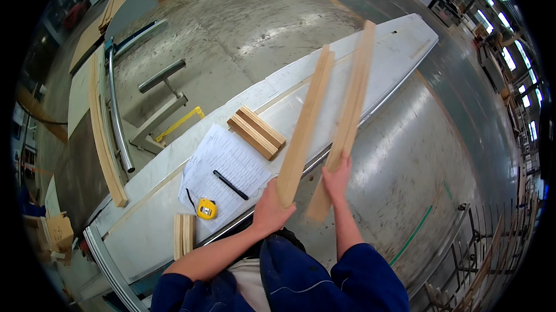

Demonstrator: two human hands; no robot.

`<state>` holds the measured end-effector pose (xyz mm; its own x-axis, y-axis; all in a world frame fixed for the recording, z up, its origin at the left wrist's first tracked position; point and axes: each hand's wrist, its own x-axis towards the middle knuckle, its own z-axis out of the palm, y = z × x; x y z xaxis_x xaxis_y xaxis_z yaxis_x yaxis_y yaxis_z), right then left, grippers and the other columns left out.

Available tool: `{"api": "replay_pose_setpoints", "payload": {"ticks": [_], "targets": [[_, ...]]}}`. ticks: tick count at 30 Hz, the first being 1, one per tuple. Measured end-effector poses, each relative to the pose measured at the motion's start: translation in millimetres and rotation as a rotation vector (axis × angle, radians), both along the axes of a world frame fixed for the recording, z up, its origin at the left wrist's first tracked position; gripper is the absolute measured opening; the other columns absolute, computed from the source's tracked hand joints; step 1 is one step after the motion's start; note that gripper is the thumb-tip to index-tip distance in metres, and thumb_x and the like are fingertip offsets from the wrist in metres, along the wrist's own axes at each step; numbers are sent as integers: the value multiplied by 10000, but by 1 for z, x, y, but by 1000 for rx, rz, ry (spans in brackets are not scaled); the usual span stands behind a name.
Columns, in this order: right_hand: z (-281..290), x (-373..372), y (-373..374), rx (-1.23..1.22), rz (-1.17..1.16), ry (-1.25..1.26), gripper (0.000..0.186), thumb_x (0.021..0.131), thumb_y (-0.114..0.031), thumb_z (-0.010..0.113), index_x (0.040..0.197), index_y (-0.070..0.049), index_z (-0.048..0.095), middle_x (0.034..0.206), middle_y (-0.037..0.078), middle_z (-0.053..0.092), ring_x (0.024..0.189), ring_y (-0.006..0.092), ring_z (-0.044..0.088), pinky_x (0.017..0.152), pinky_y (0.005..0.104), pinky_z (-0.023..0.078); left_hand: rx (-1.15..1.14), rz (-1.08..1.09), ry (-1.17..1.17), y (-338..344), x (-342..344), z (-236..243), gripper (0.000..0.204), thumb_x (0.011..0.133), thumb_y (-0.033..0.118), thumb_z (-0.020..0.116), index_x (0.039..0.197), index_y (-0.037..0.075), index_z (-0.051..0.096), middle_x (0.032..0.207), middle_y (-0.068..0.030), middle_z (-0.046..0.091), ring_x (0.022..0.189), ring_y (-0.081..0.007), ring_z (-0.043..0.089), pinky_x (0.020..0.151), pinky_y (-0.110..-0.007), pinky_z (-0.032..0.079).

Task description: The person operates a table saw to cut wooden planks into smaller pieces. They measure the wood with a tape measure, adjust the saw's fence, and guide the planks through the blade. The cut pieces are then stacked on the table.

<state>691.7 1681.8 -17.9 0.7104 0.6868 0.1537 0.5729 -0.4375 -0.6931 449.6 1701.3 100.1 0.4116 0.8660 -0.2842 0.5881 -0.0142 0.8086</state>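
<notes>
My left hand (pixel 273 209) is closed round the near end of a long wooden strip (pixel 308 121). The strip slants away to the upper right over the white table (pixel 399 40). To its right, my right hand (pixel 337 177) grips a second long wooden strip (pixel 354 89) a little above its near end. That strip is slightly blurred, and its near end sticks out past the table's metal edge. Left of the strips lie short wooden blocks (pixel 256 132) side by side, touching a sheet of written paper (pixel 223 158). On the paper rest a black pen (pixel 230 184) and a yellow tape measure (pixel 207 208).
More short wooden blocks (pixel 185 234) lie at the table's near left. Beyond the table's far side stands a metal roller (pixel 162 76) on a frame, with a long wooden strip (pixel 104 138) farther left. A metal rack (pixel 480 248) stands at the lower right.
</notes>
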Motion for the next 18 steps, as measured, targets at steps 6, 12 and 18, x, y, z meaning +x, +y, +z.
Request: {"api": "replay_pose_setpoints", "payload": {"ticks": [6,12,18], "targets": [[-12,114,21,-37,-27,-66,890,728,-203,778,1503,-5,388,1526,345,323,1375,481,406,1151,459,372,1,-84,45,27,59,-28,873,787,274,721,1477,39,240,1261,-322,478,1081,-514,581,932,-518,506],[-7,145,25,-76,-9,-84,905,726,-219,785,1510,-9,385,1532,343,319,1398,466,387,1158,441,365,-9,-117,85,48,77,-62,876,847,324,719,1489,26,202,1271,-337,429,1068,-531,576,931,-524,509],[-9,172,38,-98,36,-77,927,713,-247,804,1507,-4,391,1513,334,366,1406,451,387,1162,435,361,31,-126,13,39,65,-66,705,933,263,641,1459,-5,256,1240,-323,421,1018,-533,574,918,-549,501]]}}
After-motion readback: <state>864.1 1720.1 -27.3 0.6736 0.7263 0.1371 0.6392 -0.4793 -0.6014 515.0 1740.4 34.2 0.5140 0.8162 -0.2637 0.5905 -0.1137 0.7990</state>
